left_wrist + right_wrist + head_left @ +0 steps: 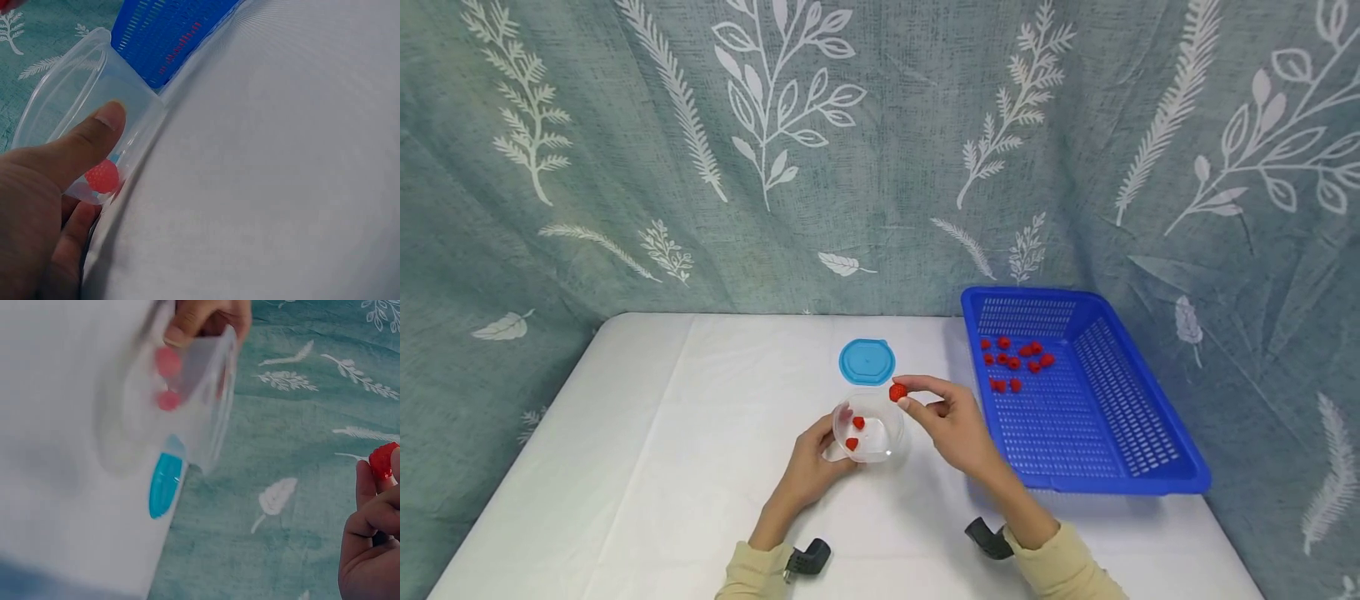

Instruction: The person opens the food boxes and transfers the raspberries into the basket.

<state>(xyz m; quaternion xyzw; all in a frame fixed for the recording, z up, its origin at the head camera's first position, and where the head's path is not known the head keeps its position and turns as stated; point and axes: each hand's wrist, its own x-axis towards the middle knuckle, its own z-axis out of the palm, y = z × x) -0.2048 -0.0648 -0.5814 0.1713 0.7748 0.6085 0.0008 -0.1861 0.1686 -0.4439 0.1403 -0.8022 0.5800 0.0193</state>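
Note:
My left hand (815,464) grips a clear plastic container (891,450) by its side, thumb along the wall in the left wrist view. Two red raspberries lie inside it, one near the middle (858,422) and one nearer the front (852,444). Between thumb and fingertips, my right hand (953,423) pinches another raspberry (898,392), held over the container's upper right rim. The same raspberry (382,461) shows at the right edge of the right wrist view. Just behind the container lies a round blue lid (867,362).
A blue perforated basket (1075,442) stands at the right of the white-covered table (700,417), with several raspberries (1013,363) in its far left part. A green leaf-patterned cloth (895,167) hangs behind the table.

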